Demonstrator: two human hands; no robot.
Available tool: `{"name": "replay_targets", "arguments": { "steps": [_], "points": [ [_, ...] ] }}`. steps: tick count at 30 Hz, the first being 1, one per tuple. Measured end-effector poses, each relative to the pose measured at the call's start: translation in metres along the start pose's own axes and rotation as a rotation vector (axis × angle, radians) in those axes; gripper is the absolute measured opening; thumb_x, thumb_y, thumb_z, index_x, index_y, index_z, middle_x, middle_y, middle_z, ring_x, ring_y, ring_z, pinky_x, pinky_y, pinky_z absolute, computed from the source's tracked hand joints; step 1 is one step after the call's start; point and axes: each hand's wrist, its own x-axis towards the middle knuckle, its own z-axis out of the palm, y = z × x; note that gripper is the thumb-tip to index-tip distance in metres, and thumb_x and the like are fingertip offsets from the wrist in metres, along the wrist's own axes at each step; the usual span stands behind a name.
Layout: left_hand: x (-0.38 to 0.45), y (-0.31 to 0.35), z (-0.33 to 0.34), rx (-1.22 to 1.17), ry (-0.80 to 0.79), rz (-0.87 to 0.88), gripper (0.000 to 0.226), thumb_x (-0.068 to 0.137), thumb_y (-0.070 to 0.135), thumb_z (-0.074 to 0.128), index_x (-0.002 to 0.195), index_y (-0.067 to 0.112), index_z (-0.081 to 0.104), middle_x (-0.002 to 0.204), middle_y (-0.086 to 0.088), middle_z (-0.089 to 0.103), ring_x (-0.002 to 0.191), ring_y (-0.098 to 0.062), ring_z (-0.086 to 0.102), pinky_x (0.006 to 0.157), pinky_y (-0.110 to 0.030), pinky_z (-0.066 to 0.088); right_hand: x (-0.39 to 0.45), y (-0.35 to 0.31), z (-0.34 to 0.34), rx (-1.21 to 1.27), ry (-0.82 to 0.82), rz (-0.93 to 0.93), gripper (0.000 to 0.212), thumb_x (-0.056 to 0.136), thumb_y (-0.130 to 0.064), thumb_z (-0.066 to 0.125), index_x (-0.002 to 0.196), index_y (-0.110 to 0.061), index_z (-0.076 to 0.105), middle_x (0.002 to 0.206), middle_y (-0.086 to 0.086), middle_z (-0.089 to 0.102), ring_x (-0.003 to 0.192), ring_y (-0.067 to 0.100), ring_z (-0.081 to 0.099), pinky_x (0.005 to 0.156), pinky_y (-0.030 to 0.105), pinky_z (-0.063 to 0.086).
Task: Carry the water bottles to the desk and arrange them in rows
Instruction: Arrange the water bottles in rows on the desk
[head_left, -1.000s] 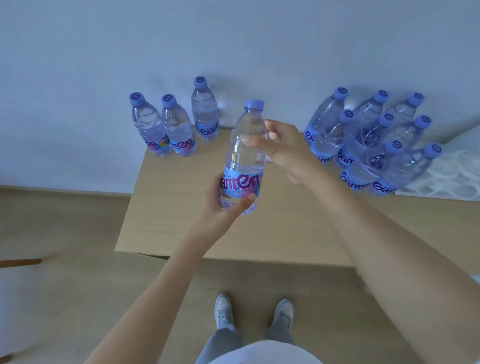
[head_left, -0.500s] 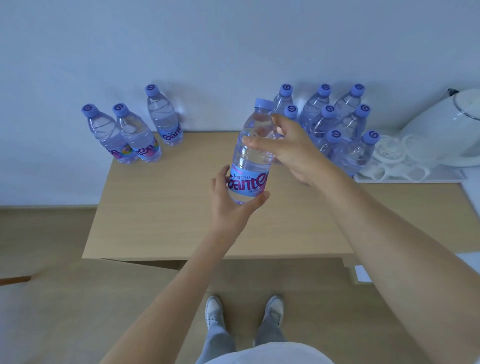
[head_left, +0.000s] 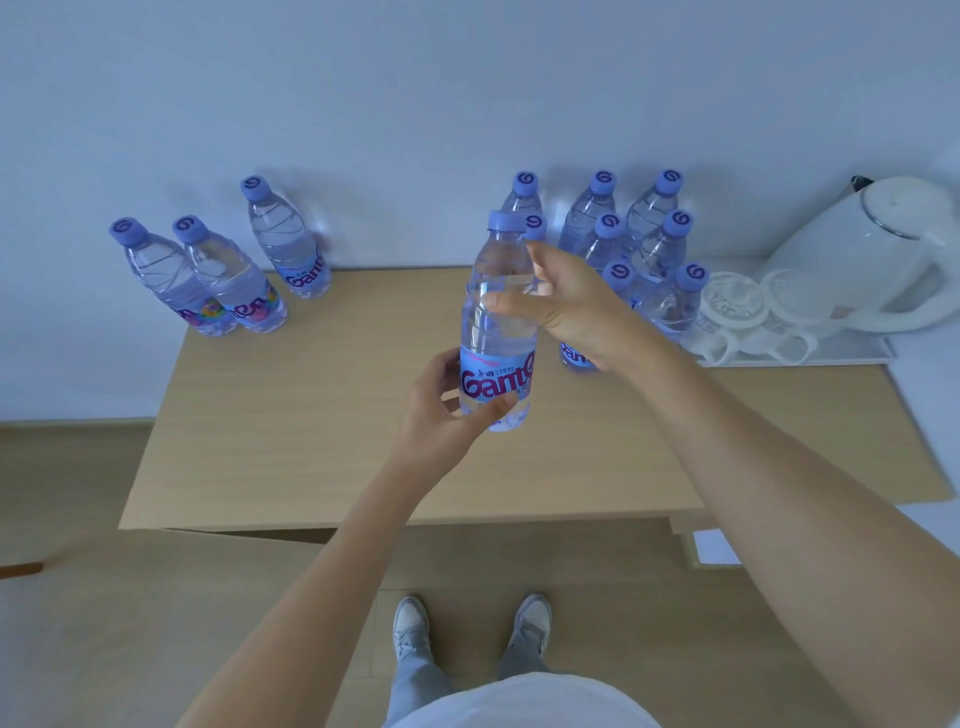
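We hold a clear ribbed plastic bottle (head_left: 496, 332) upright above the smooth wooden desk (head_left: 311, 415), left hand (head_left: 441, 415) fingers curled round its base, right hand (head_left: 566, 306) clasping its shoulder.

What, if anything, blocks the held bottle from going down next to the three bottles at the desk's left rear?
Nothing visible. The held bottle, gripped by the left hand and right hand, is over bare desk; the three bottles stand beyond open surface.

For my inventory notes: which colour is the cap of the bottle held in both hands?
The held bottle's cap is light purple-blue, seen best in the head view.
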Motion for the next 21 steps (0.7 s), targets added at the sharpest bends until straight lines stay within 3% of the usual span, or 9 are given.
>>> {"name": "replay_targets", "arguments": {
  "steps": [5, 9, 13, 15, 18, 21],
  "points": [
    [0.002, -0.028, 0.022, 0.009, 0.009, -0.042, 0.047, 0.071, 0.018, 0.084, 0.110, 0.031, 0.061, 0.106, 0.015, 0.069, 0.105, -0.004, 0.063, 0.089, -0.028, 0.051, -0.009, 0.027, -0.009, -0.115, -0.051, 0.047, 0.034, 0.084, -0.019, 0.078, 0.114, -0.025, 0.061, 0.122, -0.001, 0.068, 0.115, 0.015, 0.065, 0.103, 0.044, 0.051],
    [0.009, -0.045, 0.034, 0.056, -0.023, -0.074, 0.050, 0.073, 0.016, 0.082, 0.108, 0.040, 0.057, 0.109, 0.015, 0.068, 0.108, -0.003, 0.061, 0.092, -0.026, 0.048, -0.016, 0.043, -0.016, -0.170, -0.035, 0.070, 0.042, 0.085, -0.023, 0.078, 0.122, -0.018, 0.060, 0.120, -0.003, 0.068, 0.115, 0.012, 0.064, 0.102, 0.039, 0.051],
    [0.025, -0.056, 0.042, 0.103, -0.095, -0.076, 0.057, 0.075, 0.017, 0.079, 0.125, 0.019, 0.052, 0.120, 0.004, 0.064, 0.115, -0.012, 0.059, 0.101, -0.036, 0.047, -0.014, 0.054, -0.018, -0.257, 0.037, 0.014, 0.041, 0.083, -0.023, 0.079, 0.116, -0.006, 0.062, 0.113, 0.007, 0.066, 0.105, 0.015, 0.062, 0.092, 0.034, 0.050],
    [0.036, -0.059, 0.043, 0.134, -0.112, -0.071, 0.062, 0.074, 0.015, 0.079, 0.129, 0.012, 0.050, 0.122, 0.000, 0.064, 0.117, -0.018, 0.059, 0.104, -0.043, 0.046, -0.010, 0.061, -0.018, -0.285, 0.068, -0.014, 0.036, 0.082, -0.022, 0.080, 0.108, -0.005, 0.062, 0.098, -0.001, 0.062, 0.088, -0.003, 0.057, 0.083, 0.020, 0.047],
    [0.056, -0.068, 0.043, 0.150, -0.137, -0.055, 0.061, 0.076, 0.009, 0.078, 0.129, 0.010, 0.049, 0.124, -0.002, 0.063, 0.119, -0.020, 0.058, 0.104, -0.048, 0.044, -0.001, 0.073, -0.016, -0.319, 0.138, -0.023, 0.028, 0.081, -0.022, 0.082, 0.092, -0.021, 0.057, 0.085, -0.014, 0.048, 0.076, -0.017, 0.047, 0.071, 0.006, 0.038],
    [0.074, -0.075, 0.046, 0.168, -0.157, -0.039, 0.061, 0.077, 0.002, 0.077, 0.129, 0.010, 0.048, 0.124, -0.002, 0.063, 0.119, -0.022, 0.058, 0.103, -0.049, 0.044, 0.006, 0.081, -0.014, -0.343, 0.204, -0.059, 0.041, 0.079, -0.019, 0.082, 0.086, -0.037, 0.046, 0.083, -0.017, 0.043, 0.077, -0.020, 0.046, 0.073, 0.003, 0.035]
  ]
}}
